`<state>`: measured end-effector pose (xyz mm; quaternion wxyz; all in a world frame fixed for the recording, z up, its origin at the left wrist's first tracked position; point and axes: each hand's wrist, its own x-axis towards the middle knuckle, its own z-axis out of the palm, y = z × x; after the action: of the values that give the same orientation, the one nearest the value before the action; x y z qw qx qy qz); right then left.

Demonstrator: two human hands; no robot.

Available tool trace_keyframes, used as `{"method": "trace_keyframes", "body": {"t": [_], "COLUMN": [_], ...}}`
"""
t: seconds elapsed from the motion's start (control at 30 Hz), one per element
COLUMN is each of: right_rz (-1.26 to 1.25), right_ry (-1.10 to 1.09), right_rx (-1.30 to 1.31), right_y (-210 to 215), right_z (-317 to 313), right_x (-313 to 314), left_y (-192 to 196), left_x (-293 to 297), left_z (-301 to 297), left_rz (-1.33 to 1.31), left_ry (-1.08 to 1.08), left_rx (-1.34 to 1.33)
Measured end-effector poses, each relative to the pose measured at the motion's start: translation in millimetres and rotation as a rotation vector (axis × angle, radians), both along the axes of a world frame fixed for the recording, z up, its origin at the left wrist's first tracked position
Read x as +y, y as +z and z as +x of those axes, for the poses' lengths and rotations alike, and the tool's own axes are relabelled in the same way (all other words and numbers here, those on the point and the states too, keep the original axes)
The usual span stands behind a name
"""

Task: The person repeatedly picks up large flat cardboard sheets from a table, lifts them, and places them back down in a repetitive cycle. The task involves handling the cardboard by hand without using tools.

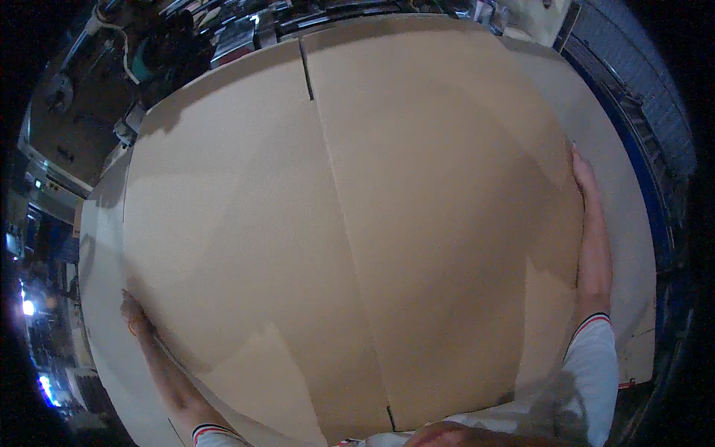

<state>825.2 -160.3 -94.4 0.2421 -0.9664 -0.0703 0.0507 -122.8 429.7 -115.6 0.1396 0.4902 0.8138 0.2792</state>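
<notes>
A large flat sheet of brown cardboard [357, 223] with a crease down its middle and slits at both ends fills most of the view. My left hand [134, 313] grips its left edge, fingers curled under the sheet. My right hand [583, 173] lies along its right edge with the fingers stretched out against the cardboard. Both forearms in white sleeves with striped cuffs come in from the lower edge.
More cardboard sheets [633, 246] lie beneath the top one, showing at the left and right. A blue frame [642, 179] runs along the right side. Dark machinery and shelving [97, 97] stand at the far left and top.
</notes>
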Motion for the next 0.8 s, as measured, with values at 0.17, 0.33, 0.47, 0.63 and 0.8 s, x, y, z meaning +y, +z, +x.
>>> {"method": "trace_keyframes", "body": {"t": [0.17, 0.33, 0.47, 0.63, 0.8], "right_rz": [-0.304, -0.161, -0.026, 0.291, 0.393], "right_ry": [-0.146, -0.045, -0.045, -0.053, -0.146], "right_rx": [-0.178, -0.177, -0.266, -0.199, -0.305], "right_y": [-12, -15, 20, 88, 204], "right_z": [-6, 0, 14, -11, -38], "right_x": [3, -9, -30, -96, -164], "left_y": [-3, 7, 27, 84, 188], "left_x": [8, -9, 2, 22, -2], "left_z": [-17, -7, -28, -86, -139], "left_rz": [-0.18, -0.224, -0.069, 0.017, 0.433], "left_ry": [-0.372, -0.059, -0.209, -0.29, -0.197], "left_rx": [0.356, -0.177, -0.002, 0.234, 0.337]}}
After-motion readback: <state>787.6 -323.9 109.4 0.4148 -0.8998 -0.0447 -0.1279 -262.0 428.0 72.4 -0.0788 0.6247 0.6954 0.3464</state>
